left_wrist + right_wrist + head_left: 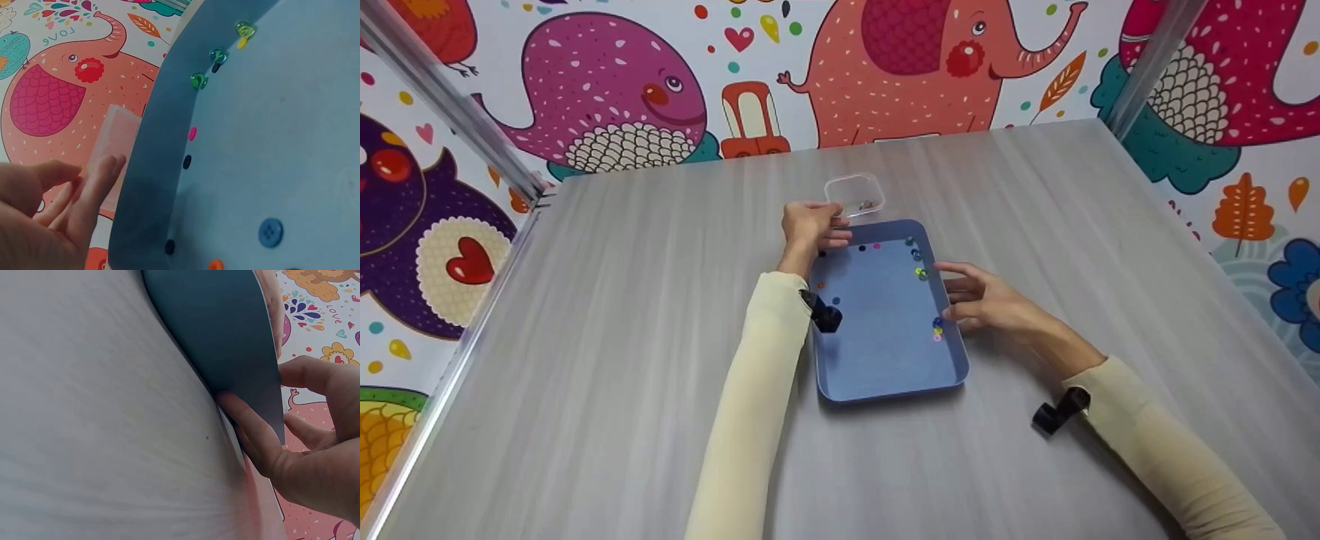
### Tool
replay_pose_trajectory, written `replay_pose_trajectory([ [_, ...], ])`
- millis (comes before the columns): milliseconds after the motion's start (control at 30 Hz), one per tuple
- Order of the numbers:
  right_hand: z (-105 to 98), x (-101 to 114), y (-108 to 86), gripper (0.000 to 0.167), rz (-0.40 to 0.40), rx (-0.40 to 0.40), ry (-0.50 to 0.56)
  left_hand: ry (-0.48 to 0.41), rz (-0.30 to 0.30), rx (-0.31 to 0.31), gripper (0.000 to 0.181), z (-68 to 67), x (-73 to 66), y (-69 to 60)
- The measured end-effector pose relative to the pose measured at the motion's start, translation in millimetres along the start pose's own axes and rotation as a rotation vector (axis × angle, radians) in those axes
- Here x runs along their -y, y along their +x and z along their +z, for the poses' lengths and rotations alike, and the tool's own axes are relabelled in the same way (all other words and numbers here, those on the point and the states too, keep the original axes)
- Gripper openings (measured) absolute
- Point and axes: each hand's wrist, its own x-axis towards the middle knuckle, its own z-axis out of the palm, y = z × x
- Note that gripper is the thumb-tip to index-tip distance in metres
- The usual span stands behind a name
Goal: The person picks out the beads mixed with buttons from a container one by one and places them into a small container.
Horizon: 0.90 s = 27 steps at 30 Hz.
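Nearest my headset view, both pale sleeves (754,375) reach in from either side of the blue tray (885,356), which sits lengthwise on the table (622,300), its floor within reach of both arms. The right hand (994,300) holds the tray's right wall, fingers lying on both sides of it in the wrist view; I take that grip as a way to stop the tray sliding. By that wall lies a little group of coloured pieces (937,330), with translucent green beads (198,81) nearer the far corner; a blue button (271,233) and an orange piece (821,285) lie towards the left side, a pink button (192,134) by the far wall. Past that wall the left hand (814,225) has thumb and forefinger brought together, the other fingers extended; I cannot tell whether anything is pinched there. Just beyond stands the clear box (846,193), small pieces (866,205) inside, presumably set close to the tray so the hand travels little. Behind everything rises the elephant-printed wall (915,97).
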Motion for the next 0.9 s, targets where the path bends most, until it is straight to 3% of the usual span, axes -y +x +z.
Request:
replay_pose_trajectory([
  [200, 0.1, 0.3, -0.9, 0.08, 0.003, 0.0, 0.009, 0.006, 0.018, 0.026, 0.027, -1.1, -0.5, -3.0],
  [467, -0.6, -0.4, 0.8, 0.081, -0.01, 0.008, 0.004, 0.021, 0.028, 0.109, 0.025, -1.4, 1.4, -7.3],
  [700, -1.0, -0.8, 0.6, 0.081, -0.014, 0.002, -0.009, 0.055, 0.044, 0.176, 0.032, 5.4, 2.0, -13.3],
  [900, -0.4, -0.1, 0.6, 0.081, -0.017, -0.006, -0.019, 0.085, 0.048, 0.192, 0.035, 10.2, 3.2, -18.9],
])
